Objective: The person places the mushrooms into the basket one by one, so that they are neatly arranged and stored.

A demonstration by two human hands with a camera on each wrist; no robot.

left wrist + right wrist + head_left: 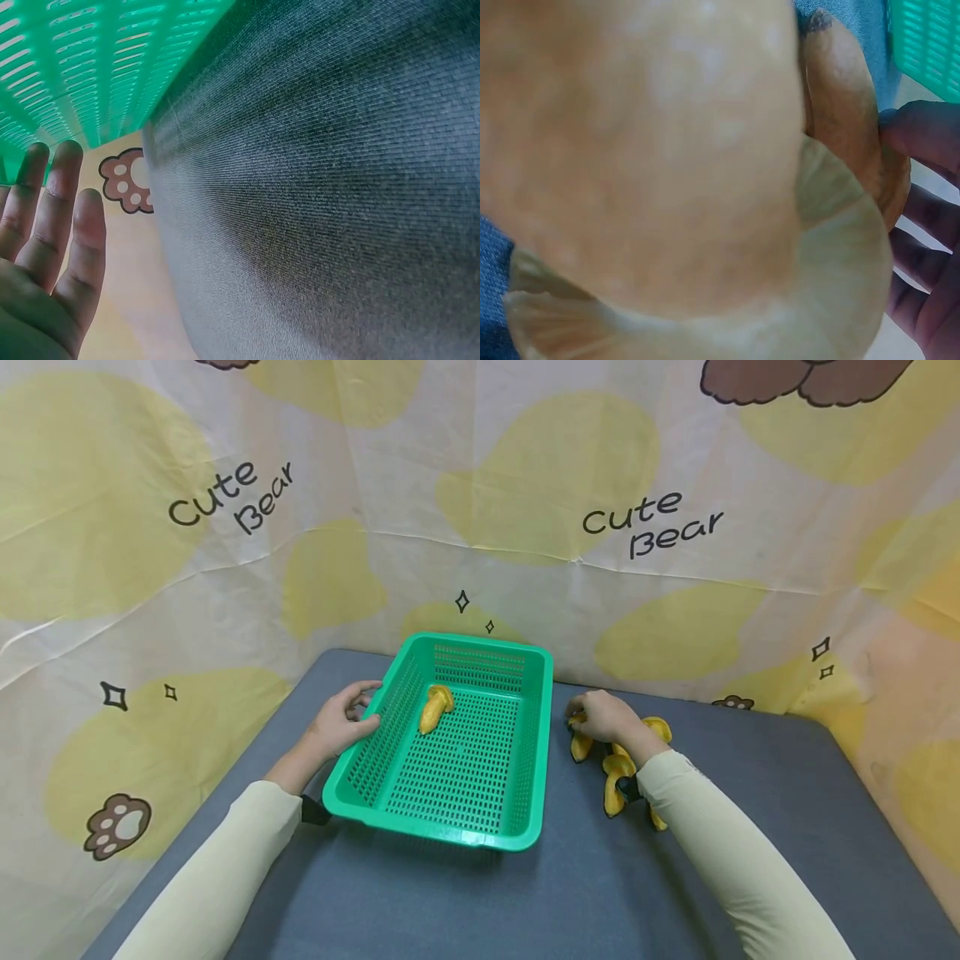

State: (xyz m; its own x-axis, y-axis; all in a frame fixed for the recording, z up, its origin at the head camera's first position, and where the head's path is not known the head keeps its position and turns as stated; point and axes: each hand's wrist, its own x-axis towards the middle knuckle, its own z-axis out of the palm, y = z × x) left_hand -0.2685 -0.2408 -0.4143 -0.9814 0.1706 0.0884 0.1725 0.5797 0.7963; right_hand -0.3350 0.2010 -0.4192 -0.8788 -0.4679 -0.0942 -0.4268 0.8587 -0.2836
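A cluster of yellow mushroom-shaped toys (pixel 618 772) is seen lying on the grey table (pixel 750 777), just beside the right wall of the green basket (pixel 457 839). The right hand (pixel 603 716) is laid over the end of that cluster nearest the basket, and in the right wrist view the fingertips (pixel 922 135) are shown curled against one orange-yellow piece (pixel 851 112); a grip on it is judged likely, though the full wrap of the fingers is hidden by the toy filling the lens. The cluster is strung out from the hand back toward the person, running alongside the basket's right wall. One more mushroom toy (pixel 434 707) is found already inside the basket, toward its far left corner, long axis pointing from the far wall inward.

On the opposite side, the left hand (pixel 341 722) is rested on the basket's left rim, thumb over the edge. From the left wrist view the fingers (pixel 56 202) are seen straight and pressed together, nothing pinched. The right hand is plainly the nearer one to the loose toys; the basket lies directly to its left.
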